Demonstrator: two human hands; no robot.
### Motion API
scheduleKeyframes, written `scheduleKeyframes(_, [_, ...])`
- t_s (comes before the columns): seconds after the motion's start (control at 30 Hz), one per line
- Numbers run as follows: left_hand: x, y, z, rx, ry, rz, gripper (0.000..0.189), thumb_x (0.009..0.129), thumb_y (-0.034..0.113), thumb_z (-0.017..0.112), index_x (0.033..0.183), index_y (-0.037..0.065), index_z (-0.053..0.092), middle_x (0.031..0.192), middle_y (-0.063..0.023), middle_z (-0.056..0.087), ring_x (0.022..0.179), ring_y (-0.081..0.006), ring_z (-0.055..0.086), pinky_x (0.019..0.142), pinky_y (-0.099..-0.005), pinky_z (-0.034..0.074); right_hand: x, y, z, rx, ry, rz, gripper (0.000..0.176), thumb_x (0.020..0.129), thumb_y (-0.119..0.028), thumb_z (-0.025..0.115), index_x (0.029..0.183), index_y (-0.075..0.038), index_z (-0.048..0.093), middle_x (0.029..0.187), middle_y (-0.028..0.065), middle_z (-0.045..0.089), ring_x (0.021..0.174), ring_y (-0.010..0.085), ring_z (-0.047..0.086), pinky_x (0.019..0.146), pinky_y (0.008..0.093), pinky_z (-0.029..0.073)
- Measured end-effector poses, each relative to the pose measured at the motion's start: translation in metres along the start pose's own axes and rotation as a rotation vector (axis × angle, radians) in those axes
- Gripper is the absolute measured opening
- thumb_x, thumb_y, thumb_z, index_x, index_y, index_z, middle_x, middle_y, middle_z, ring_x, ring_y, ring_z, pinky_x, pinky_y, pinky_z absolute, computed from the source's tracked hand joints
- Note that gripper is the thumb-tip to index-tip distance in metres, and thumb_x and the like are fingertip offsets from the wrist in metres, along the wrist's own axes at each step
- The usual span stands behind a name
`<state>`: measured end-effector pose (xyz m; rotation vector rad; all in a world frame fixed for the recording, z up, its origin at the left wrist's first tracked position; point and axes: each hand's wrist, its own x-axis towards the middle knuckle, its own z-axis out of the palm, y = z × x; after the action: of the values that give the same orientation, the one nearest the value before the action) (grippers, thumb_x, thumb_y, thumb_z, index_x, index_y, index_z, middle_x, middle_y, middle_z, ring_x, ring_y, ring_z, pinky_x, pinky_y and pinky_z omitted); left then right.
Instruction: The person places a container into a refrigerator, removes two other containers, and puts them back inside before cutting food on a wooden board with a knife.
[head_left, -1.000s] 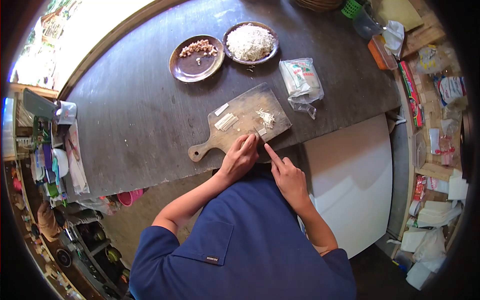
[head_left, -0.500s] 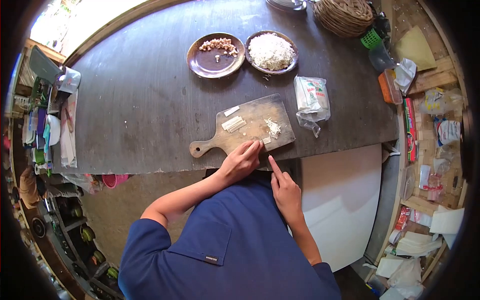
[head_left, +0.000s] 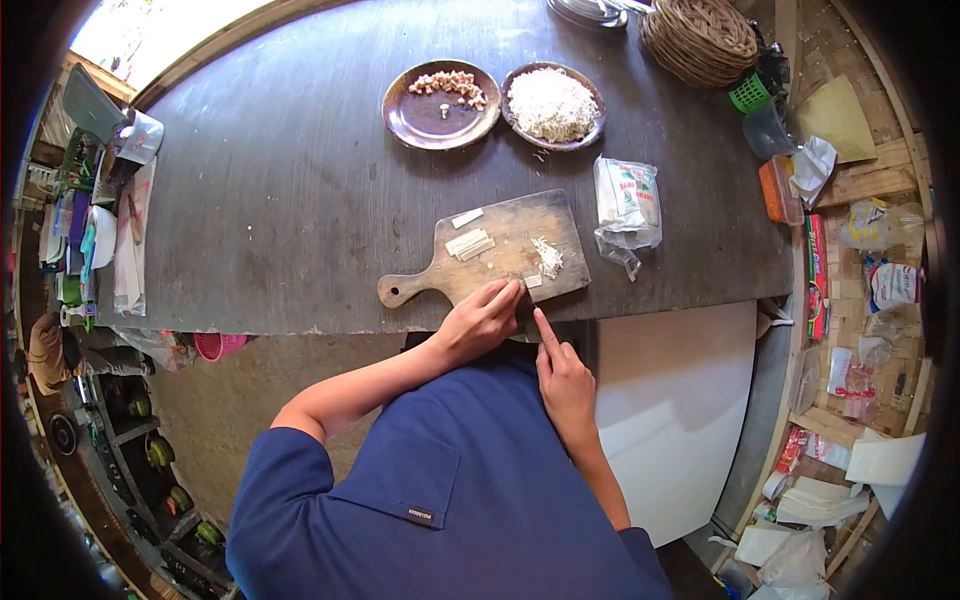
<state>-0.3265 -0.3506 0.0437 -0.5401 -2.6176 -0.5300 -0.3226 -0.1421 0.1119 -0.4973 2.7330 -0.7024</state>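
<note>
A wooden cutting board [head_left: 510,220] with a handle lies at the table's near edge. My left hand [head_left: 482,318] is closed, fingertips pressed down at the board's front edge beside a small pale piece [head_left: 533,281]. What lies under those fingers is mostly hidden. My right hand [head_left: 566,385] is curled just right of it, index finger stretched along what looks like a knife [head_left: 530,316], mostly hidden. On the board are a stack of pale flat strips [head_left: 469,245], a single strip [head_left: 467,218] above it, and a small heap of thin pale slivers [head_left: 547,258].
Behind the board stand a brown plate of small tan chunks [head_left: 440,128] and a plate heaped with white shreds [head_left: 551,104]. A plastic packet [head_left: 628,200] lies right of the board. A woven basket [head_left: 700,40] sits at the back right. Shelves line the left side.
The view has shifted slightly. Both hands stay at the board's front edge in nearly the same pose, and the items on the board look unchanged.
</note>
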Motion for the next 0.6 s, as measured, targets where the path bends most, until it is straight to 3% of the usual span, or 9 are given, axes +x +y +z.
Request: scheduleKeyframes(0.6, [-0.003, 0.001, 0.000, -0.009, -0.003, -0.002, 0.047, 0.080, 0.010, 0.071, 0.123, -0.009, 0.070, 0.128, -0.0165, 0.065, 0.121, -0.0305, 0.065, 0.109, -0.0374, 0.054, 0.021, -0.001, 0.011, 0.037, 0.039, -0.050, 0.060, 0.107, -0.024, 0.059, 0.162, -0.044, 0.044, 0.082, 0.0153, 0.060, 0.071, 0.0432, 0.067, 0.067, 0.0561, 0.057])
